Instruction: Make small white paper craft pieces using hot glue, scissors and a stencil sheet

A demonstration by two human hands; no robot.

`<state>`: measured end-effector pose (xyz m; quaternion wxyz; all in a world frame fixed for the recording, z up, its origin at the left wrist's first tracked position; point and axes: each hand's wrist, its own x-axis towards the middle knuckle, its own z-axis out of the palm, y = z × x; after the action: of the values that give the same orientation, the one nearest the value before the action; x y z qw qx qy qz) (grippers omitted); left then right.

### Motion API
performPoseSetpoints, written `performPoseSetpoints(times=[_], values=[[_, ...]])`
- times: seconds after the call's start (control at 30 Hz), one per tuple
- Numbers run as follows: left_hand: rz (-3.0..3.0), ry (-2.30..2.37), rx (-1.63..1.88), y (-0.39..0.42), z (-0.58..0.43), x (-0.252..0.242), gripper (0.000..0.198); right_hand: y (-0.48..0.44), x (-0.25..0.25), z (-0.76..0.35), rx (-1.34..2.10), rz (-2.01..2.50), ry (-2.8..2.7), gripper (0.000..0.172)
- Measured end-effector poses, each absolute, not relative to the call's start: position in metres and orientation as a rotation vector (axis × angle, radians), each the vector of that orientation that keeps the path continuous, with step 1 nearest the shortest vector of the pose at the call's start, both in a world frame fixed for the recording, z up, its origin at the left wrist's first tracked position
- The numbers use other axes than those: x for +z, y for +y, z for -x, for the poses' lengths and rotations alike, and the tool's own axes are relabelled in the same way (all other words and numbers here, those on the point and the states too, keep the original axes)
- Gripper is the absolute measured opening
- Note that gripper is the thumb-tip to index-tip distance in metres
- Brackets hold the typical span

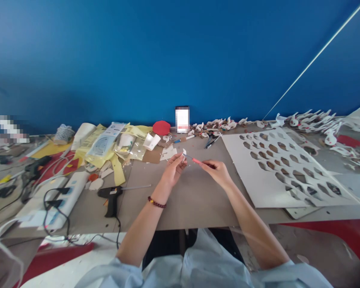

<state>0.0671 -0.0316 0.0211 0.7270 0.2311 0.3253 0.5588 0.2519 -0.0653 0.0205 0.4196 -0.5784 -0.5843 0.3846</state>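
Observation:
My left hand (pixel 174 170), with a beaded bracelet at the wrist, is closed in a pinch on a small white piece (pixel 184 152). In my right hand (pixel 216 171) is a thin tool with a pinkish-red handle (pixel 197 161) and a narrow metal shaft. The shaft points left and reaches the white piece at my left fingertips; whether it touches is too small to tell. Both hands are above the grey table (pixel 195 200). White paper-like scraps (pixel 169 152) lie just beyond my left hand.
A black glue gun (pixel 111 196) with a glue stick lies left, beside a white power strip (pixel 67 200). Right is a white sheet (pixel 243 168) with cut-out holes. White bird-shaped pieces (pixel 310 120) crowd the back right. A phone (pixel 182 120) leans against the blue wall.

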Motion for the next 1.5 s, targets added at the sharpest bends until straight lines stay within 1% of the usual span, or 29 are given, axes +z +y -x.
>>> performPoseSetpoints(times=[0.1, 0.3, 0.5, 0.87, 1.03, 1.3, 1.5], values=[[-0.501, 0.699, 1.23, -0.0322, -0.0673, 0.0231, 0.028, -0.0653, 0.0213, -0.2518, 0.95, 1.457, -1.479, 0.038], [-0.508, 0.694, 1.214, -0.0343, -0.0675, 0.0256, 0.028, -0.0657, 0.0216, -0.2507, 0.909, 1.455, -1.49, 0.035], [-0.507, 0.688, 1.18, -0.0366, -0.069, 0.0244, 0.026, -0.0644, 0.0186, -0.2503, 0.873, 1.455, -1.495, 0.037], [-0.464, 0.593, 1.181, -0.0354, -0.066, 0.0256, 0.024, -0.0648, 0.0201, -0.2509, 0.88, 1.443, -1.516, 0.037], [-0.516, 0.617, 1.151, -0.0372, -0.0662, 0.0274, 0.024, -0.0641, 0.019, -0.2511, 0.879, 1.424, -1.52, 0.036], [-0.67, 0.66, 1.07, -0.0408, -0.0682, 0.0287, 0.024, -0.0635, 0.0201, -0.2519, 0.864, 1.449, -1.461, 0.04], [-0.599, 0.657, 1.122, -0.0389, -0.0683, 0.0286, 0.026, -0.0635, 0.0207, -0.2517, 0.849, 1.459, -1.44, 0.04]])
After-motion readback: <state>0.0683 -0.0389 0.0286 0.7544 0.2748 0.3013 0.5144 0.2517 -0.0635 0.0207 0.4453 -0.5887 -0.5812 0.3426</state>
